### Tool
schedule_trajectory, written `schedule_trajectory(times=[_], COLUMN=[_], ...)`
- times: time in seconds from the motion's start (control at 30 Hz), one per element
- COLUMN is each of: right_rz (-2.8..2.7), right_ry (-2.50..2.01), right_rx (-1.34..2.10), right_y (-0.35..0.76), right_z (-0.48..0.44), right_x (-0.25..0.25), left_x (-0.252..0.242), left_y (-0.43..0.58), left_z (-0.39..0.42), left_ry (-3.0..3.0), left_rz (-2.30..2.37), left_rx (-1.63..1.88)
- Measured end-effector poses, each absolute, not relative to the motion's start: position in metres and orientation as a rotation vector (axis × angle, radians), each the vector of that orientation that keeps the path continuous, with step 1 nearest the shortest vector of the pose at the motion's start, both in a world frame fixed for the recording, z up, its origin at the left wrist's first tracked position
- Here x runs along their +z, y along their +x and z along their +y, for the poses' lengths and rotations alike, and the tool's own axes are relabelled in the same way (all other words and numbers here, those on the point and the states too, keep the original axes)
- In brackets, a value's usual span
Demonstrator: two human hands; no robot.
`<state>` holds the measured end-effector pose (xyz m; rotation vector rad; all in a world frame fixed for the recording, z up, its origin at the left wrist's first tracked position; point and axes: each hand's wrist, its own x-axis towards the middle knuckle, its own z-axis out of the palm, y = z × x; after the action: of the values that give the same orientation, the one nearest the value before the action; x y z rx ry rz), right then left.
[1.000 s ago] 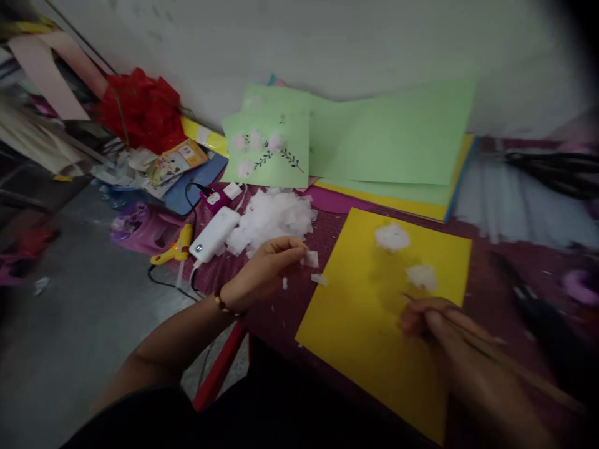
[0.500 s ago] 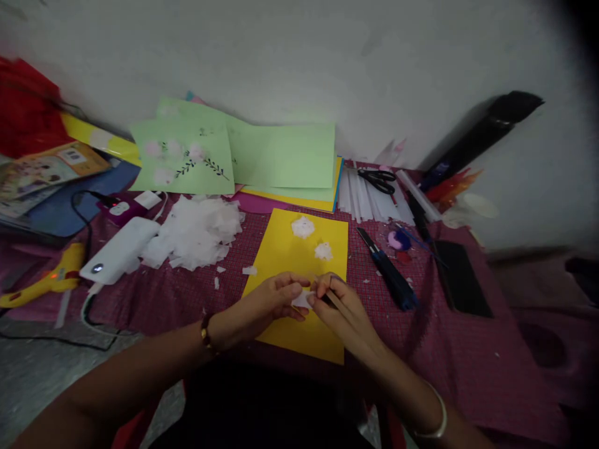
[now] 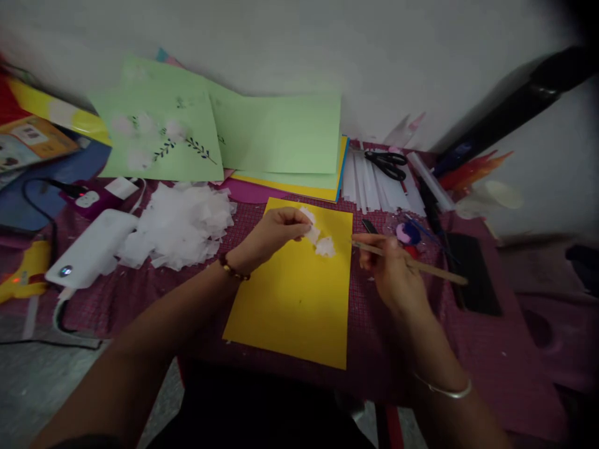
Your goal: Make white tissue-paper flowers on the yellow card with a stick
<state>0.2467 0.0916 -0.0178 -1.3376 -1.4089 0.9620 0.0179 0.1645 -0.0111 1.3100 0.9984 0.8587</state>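
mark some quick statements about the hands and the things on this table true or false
1. The right hand holds a thin wooden stick. True.
2. The left hand lies flat on the yellow sheet. False: it pinches a small white piece.
3. The black-handled scissors lie on pale sticks. True.
4. The pile of white pieces lies on the yellow sheet. False: it lies on the tablecloth, left of the sheet.

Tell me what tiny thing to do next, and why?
Perhaps lower the white paper piece onto the yellow sheet: the left grip seems to pinch it near the white tufts, while the right grip holds the stick off to the side.
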Motion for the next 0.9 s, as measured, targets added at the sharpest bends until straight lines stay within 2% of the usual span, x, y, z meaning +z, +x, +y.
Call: schedule_trajectory(times=[0.13, 0.27, 0.53, 0.9], right_rz=[-1.235, -1.375, -1.472, -1.323], right_ry=[-1.357, -1.385, -1.417, -1.512], right_rx=[1.172, 1.305, 1.123, 1.074], right_y=[0.244, 0.242, 0.239, 0.231], right_z=[0.091, 0.087, 0.088, 0.094], right_x=[-0.034, -0.032, -0.041, -0.041], left_x=[-0.037, -0.046, -0.057, -0.05], left_y=[0.031, 0.03, 0.031, 0.03], left_z=[0.17, 0.165, 0.169, 0.165], left_ry=[1.55, 1.721, 1.382, 1.457], left_rz=[1.06, 1.103, 1.08, 1.081], left_rx=[0.979, 1.026, 1.067, 0.954])
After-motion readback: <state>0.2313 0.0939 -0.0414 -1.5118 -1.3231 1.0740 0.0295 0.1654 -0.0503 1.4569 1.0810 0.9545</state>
